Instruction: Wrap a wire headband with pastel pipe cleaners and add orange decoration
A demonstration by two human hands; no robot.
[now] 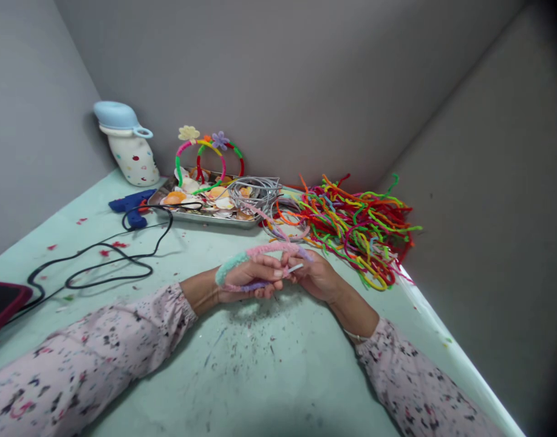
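A fuzzy ring in pink, mint and lilac (233,265) is held above the middle of the table. My left hand (255,276) is closed on its lower side, thumb and fingers pinched toward the right. My right hand (315,276) touches the ring's right side, its fingertips pinched close to those of my left hand. A short whitish stick-like piece (296,267) pokes out between the fingertips, beside a small pink bit. The right fingertips are partly hidden.
A metal tray (205,217) holds shells and two upright colorful rings with flowers (220,140). Silver wire coils (260,193) and a pile of fuzzy stems (360,224) lie right. Leftward are a blue glue gun (131,203), black cable (109,277), bottle (132,155) and phone (2,303).
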